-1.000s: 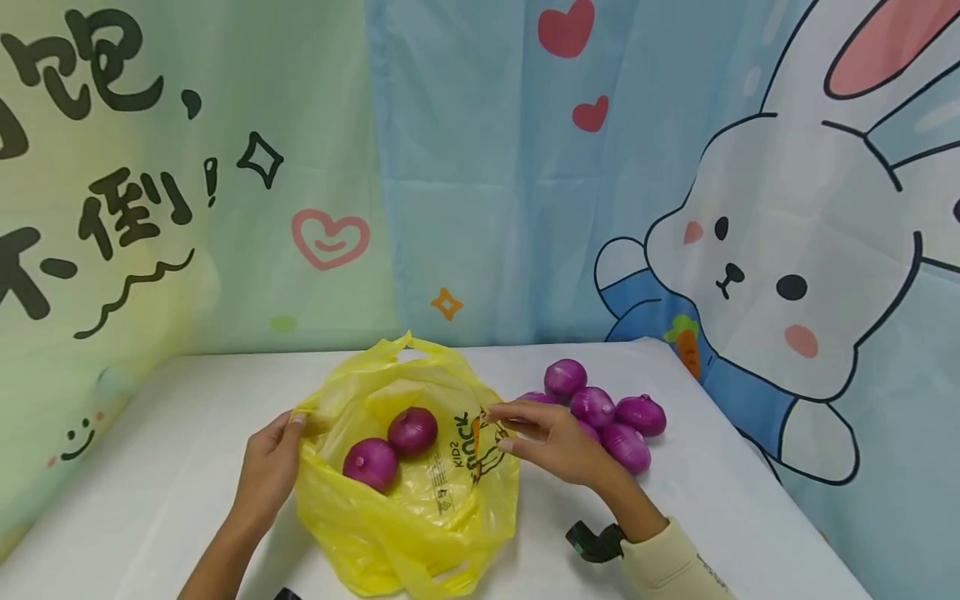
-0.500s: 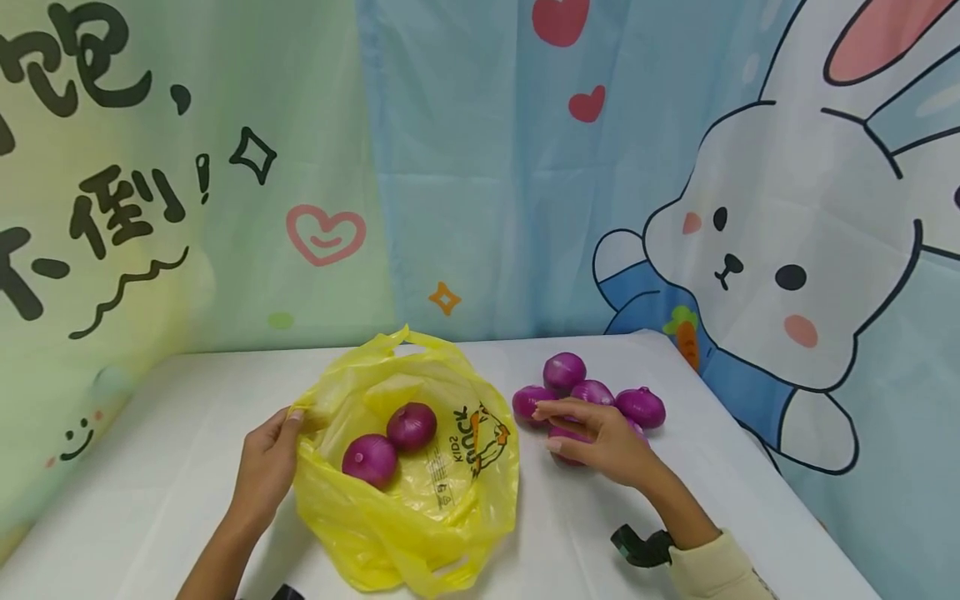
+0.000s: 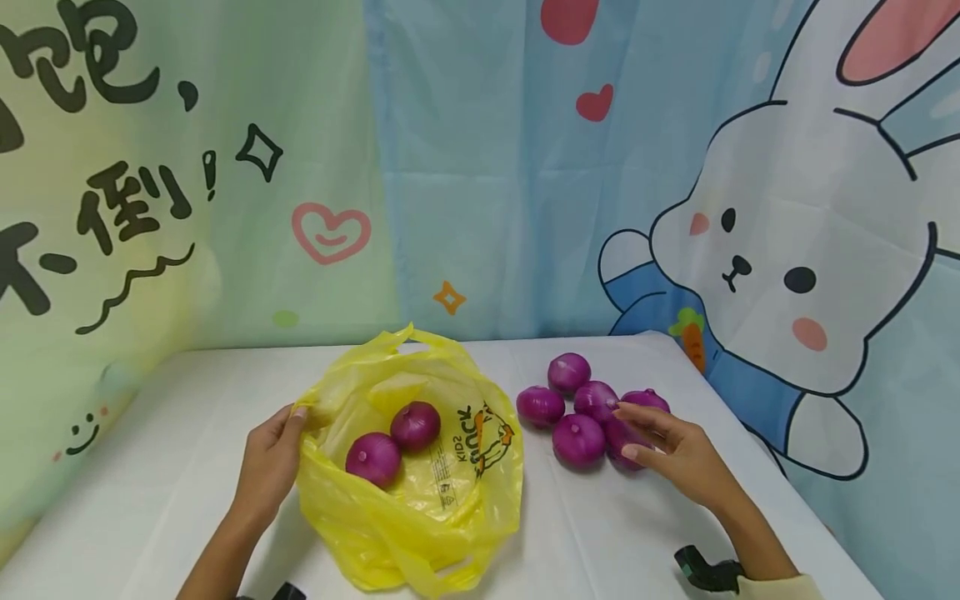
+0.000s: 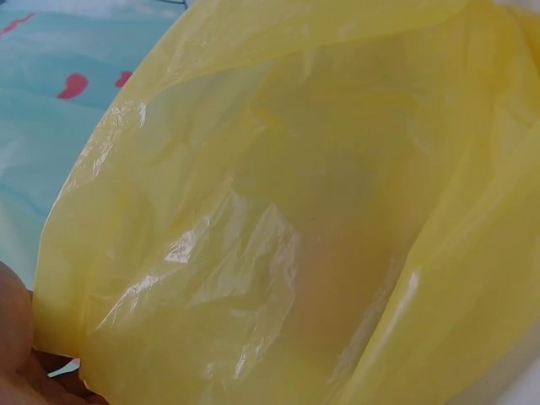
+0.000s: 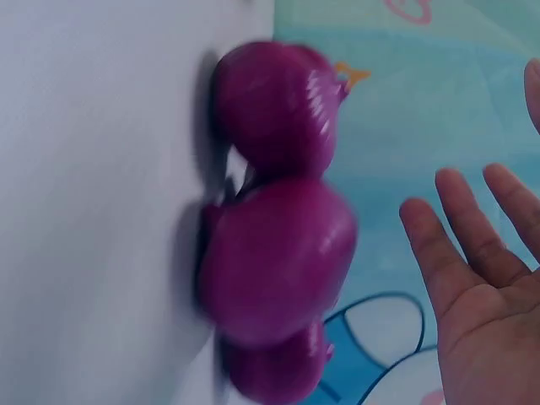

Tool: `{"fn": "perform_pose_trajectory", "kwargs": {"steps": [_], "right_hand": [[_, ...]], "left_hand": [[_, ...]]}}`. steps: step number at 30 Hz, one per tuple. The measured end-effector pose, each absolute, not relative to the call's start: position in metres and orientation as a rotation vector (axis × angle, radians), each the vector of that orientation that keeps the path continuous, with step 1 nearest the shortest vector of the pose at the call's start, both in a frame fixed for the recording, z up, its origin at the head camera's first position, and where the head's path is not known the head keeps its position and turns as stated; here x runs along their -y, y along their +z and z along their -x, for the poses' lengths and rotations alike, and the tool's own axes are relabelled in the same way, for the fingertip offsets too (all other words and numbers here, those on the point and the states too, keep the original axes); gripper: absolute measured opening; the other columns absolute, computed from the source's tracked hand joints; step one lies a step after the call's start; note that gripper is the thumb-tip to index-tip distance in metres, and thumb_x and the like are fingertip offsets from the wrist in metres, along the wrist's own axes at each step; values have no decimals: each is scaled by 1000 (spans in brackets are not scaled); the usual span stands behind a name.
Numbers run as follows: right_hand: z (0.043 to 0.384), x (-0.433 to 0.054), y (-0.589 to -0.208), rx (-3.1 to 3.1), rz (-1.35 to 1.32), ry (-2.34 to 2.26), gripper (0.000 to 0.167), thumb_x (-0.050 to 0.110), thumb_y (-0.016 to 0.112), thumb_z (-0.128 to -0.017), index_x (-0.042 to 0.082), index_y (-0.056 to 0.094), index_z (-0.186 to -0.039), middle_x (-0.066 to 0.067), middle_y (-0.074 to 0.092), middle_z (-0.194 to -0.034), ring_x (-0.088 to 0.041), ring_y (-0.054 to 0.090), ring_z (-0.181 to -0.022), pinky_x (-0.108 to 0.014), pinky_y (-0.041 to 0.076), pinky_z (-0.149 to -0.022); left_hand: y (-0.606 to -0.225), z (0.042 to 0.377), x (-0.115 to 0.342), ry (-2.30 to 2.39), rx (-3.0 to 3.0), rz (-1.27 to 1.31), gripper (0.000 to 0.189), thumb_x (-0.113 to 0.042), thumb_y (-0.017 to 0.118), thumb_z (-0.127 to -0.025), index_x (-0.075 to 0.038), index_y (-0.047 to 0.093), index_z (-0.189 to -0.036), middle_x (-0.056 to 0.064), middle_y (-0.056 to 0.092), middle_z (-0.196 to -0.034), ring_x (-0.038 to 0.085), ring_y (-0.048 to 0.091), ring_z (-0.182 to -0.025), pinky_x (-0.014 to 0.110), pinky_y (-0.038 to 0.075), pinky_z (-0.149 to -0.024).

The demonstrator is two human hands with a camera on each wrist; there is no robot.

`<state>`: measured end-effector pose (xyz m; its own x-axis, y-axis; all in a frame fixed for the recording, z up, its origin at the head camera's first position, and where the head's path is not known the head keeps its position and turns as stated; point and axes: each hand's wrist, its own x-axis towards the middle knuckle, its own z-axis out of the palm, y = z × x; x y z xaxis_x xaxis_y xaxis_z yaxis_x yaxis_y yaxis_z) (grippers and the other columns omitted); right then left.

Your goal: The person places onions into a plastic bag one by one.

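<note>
My left hand [image 3: 272,457] pinches the left rim of a yellow plastic bag [image 3: 480,508], which stands with its mouth spread wide. Two purple onions lie in the bag, a front one [image 3: 373,460] and another [image 3: 416,426] just behind it. Over the right part of a cluster of several loose onions [image 3: 578,442] hovers my right hand [image 3: 686,457], its fingers spread and nothing between them. In the right wrist view those fingers [image 5: 472,228] stand apart from the onions [image 5: 278,261]. The left wrist view is mostly filled by the bag's translucent side [image 4: 253,211].
A white-covered table [image 3: 187,467] carries the bag and the onions. Behind it hangs a printed cloth backdrop [image 3: 480,208] with a rabbit, hearts and lettering. A black wrist device [image 3: 708,571] is strapped on my right wrist.
My right hand has moved from the bag's right rim across to the right, over the onion cluster. My left hand keeps its grip on the bag, and both onions in it lie as before.
</note>
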<state>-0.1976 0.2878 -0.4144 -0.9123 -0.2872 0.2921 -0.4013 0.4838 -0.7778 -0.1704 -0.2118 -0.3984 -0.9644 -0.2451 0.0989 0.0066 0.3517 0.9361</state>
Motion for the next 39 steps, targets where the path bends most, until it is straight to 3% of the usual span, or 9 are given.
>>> {"fn": "perform_pose_trajectory", "kwargs": {"steps": [4, 9, 12, 21, 30, 39], "right_hand": [[196, -300, -422, 2610, -535, 1373, 58, 12, 73, -89, 4, 49, -140, -16, 51, -137, 4, 44, -122, -13, 37, -93], [195, -308, -430, 2613, -513, 1378, 65, 10, 74, -87, 3, 42, -144, -19, 43, -141, -28, 42, -129, -11, 33, -95], [194, -310, -434, 2630, -498, 1376, 68, 11, 74, -87, 3, 39, -146, -20, 41, -143, -39, 40, -128, -10, 33, -95], [197, -316, -443, 2676, -476, 1444, 72, 14, 73, -88, 2, 36, -148, -22, 39, -145, -42, 37, -131, -13, 33, -97], [203, -319, -446, 2810, -394, 1423, 75, 22, 75, -88, 5, 35, -149, -27, 35, -146, -48, 35, -131, -48, 35, -100], [209, -312, -449, 2778, -494, 1347, 60, 17, 74, -88, 0, 47, -139, -25, 43, -140, -47, 40, -127, -52, 39, -97]], "left_hand": [[-399, 172, 210, -1651, 2389, -208, 47, -34, 37, -106, 2, 58, -128, 17, 63, -102, 10, 56, -76, 20, 47, -69], [-398, 172, 210, -1641, 2393, -220, 48, -36, 38, -106, 2, 59, -128, 16, 63, -101, 10, 56, -75, 21, 46, -68], [-398, 171, 211, -1634, 2401, -224, 49, -36, 37, -106, 2, 58, -128, 16, 62, -101, 10, 55, -75, 21, 46, -67], [-396, 173, 209, -1639, 2387, -229, 48, -35, 38, -106, 2, 59, -127, 18, 62, -105, 9, 56, -78, 19, 46, -70], [-397, 172, 210, -1657, 2399, -237, 49, -36, 37, -106, 1, 58, -129, 17, 62, -106, 9, 56, -80, 19, 46, -71], [-398, 172, 209, -1660, 2403, -235, 49, -36, 36, -106, 2, 58, -128, 18, 61, -105, 10, 56, -78, 20, 46, -70]]}}
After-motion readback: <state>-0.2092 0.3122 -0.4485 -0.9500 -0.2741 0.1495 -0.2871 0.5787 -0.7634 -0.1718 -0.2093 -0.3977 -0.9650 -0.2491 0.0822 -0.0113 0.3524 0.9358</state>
